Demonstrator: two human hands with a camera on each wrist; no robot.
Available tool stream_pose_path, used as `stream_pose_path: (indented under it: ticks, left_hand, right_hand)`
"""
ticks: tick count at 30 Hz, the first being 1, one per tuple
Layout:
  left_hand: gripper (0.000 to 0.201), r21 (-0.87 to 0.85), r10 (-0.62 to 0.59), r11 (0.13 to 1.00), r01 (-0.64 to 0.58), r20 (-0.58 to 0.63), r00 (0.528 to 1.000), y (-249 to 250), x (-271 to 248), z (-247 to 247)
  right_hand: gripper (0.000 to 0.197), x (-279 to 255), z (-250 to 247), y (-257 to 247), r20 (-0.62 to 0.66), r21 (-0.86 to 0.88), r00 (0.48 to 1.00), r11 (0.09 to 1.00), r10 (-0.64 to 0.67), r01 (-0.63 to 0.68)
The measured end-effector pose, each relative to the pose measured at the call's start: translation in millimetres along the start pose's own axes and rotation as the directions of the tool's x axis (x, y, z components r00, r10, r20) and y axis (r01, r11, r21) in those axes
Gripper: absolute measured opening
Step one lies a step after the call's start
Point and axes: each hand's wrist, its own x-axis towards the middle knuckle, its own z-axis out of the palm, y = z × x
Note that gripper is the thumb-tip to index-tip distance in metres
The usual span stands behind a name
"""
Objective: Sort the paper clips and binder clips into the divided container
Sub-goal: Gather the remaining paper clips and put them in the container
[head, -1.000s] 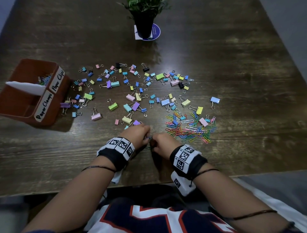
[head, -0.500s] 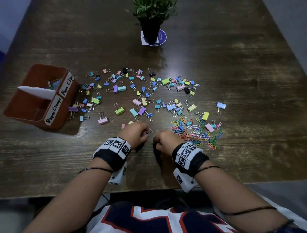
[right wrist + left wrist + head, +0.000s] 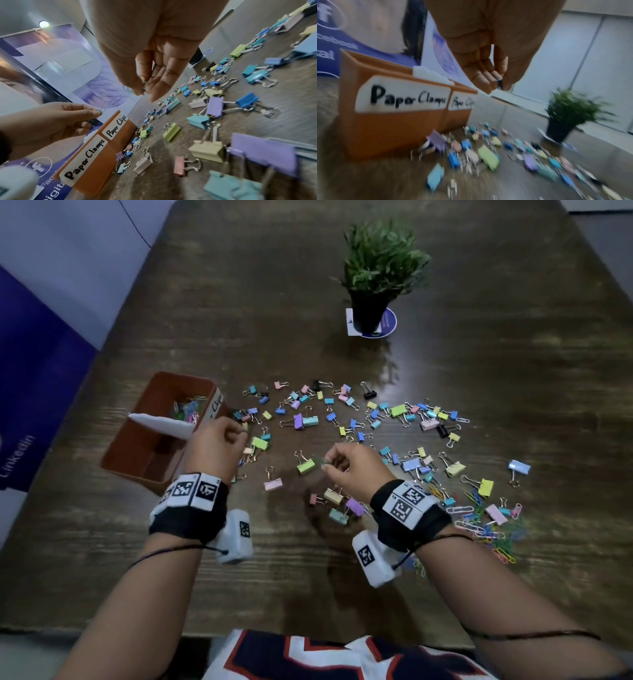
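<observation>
**Both hands raised, each pinching a paper clip**

The left hand (image 3: 219,440) is held above the surface (image 3: 479,405) by the near right corner of the orange divided container (image 3: 144,453), fingers curled. From the head view its catch is hidden; the right wrist view shows a paper clip (image 3: 101,111) pinched at its fingertips, just above the "Paper Clips" label (image 3: 116,127).

The right hand (image 3: 352,470) hangs over the middle of the scattered binder clips (image 3: 342,419), thumb and forefinger closed on a green paper clip (image 3: 145,84), seen only as a faint blur from the head.

The head view alone looks into the container: coloured paper clips lie in the far compartment, behind a white divider (image 3: 164,422), and the near one looks bare. It also shows the heap of loose paper clips (image 3: 486,529) at the right, beside the right wrist, and a potted plant (image 3: 376,275) further back. The left wrist view, heavily blurred, reads "Paper Clamps" (image 3: 406,97) on the near label.
</observation>
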Motion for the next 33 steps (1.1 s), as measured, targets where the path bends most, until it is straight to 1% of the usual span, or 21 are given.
stream_pose_path:
  ticks: [2, 4, 5, 7, 9, 10, 11, 13, 16, 18, 21, 24, 26, 28, 31, 33]
  left_hand:
    - [0.008, 0.062, -0.095, 0.993, 0.101, -0.085, 0.992, -11, 24, -22]
    - [0.010, 0.095, -0.134, 0.984, 0.148, -0.140, 0.981, -20, 48, -40]
    - [0.010, 0.106, -0.153, 0.980, 0.169, -0.145, 0.978, -25, 60, -46]
    - [0.008, 0.148, -0.191, 0.968, 0.204, -0.099, 0.977, -34, 83, -52]
    - [0.007, 0.226, -0.218, 0.951, 0.213, -0.003, 0.976, -40, 101, -55]
    - [0.011, 0.258, -0.221, 0.944, 0.205, 0.037, 0.974, -42, 106, -57]
    - [0.020, 0.278, -0.220, 0.941, 0.195, 0.061, 0.974, -45, 109, -58]
    - [0.035, 0.286, -0.199, 0.943, 0.172, 0.067, 0.978, -50, 107, -65]
    - [0.044, 0.290, -0.119, 0.950, 0.116, -0.006, 0.993, -67, 87, -74]
    - [0.049, 0.313, -0.121, 0.941, 0.131, -0.053, 0.991, -83, 71, -75]
    - [0.052, 0.269, -0.102, 0.954, 0.133, -0.126, 0.987, -108, 57, -67]
    - [0.055, 0.258, -0.033, 0.963, 0.082, -0.187, 0.982, -130, 55, -59]
    - [0.063, 0.267, 0.000, 0.963, 0.045, -0.167, 0.986, -137, 55, -54]
    - [0.066, 0.242, 0.000, 0.970, 0.032, -0.134, 0.991, -143, 53, -50]
    - [0.059, 0.177, -0.006, 0.984, 0.032, -0.147, 0.989, -148, 52, -47]
    - [0.057, 0.166, 0.001, 0.986, 0.027, -0.162, 0.987, -150, 53, -45]
  right_hand:
    - [0.004, 9, 7, -10, -0.002, 0.038, 1.000, 0.999, 0.010, -0.010]
    - [0.003, 17, 13, -17, -0.009, 0.071, 1.000, 0.997, 0.017, -0.017]
    - [0.003, 20, 16, -20, -0.014, 0.072, 1.000, 0.997, 0.020, -0.019]
    - [0.004, 26, 21, -24, -0.027, 0.063, 0.999, 0.998, 0.029, -0.027]
    - [0.004, 33, 26, -26, -0.027, 0.053, 0.999, 0.998, 0.040, -0.039]
    - [0.004, 36, 28, -27, -0.021, 0.050, 0.999, 0.998, 0.046, -0.045]
    - [0.006, 38, 30, -28, -0.017, 0.048, 0.999, 0.998, 0.049, -0.049]
    - [0.007, 42, 33, -30, -0.012, 0.042, 0.998, 0.997, 0.057, -0.057]
    - [0.005, 49, 37, -35, -0.011, 0.014, 0.997, 0.997, 0.070, -0.070]
    - [0.005, 58, 41, -44, -0.016, 0.021, 0.998, 0.998, 0.067, -0.067]
    - [0.004, 77, 51, -67, -0.021, 0.002, 1.000, 1.000, 0.023, -0.023]
    - [0.005, 101, 71, -94, -0.055, 0.024, 0.998, 0.999, -0.026, 0.027]
    - [0.005, 118, 88, -112, -0.087, 0.020, 0.995, 0.999, -0.048, 0.050]
    - [0.008, 134, 105, -129, -0.101, 0.022, 0.993, 0.998, -0.064, 0.067]
    - [0.005, 155, 125, -151, -0.119, 0.032, 0.989, 0.995, -0.087, 0.092]
    - [0.005, 169, 134, -162, -0.126, 0.007, 0.988, 0.996, -0.090, 0.092]
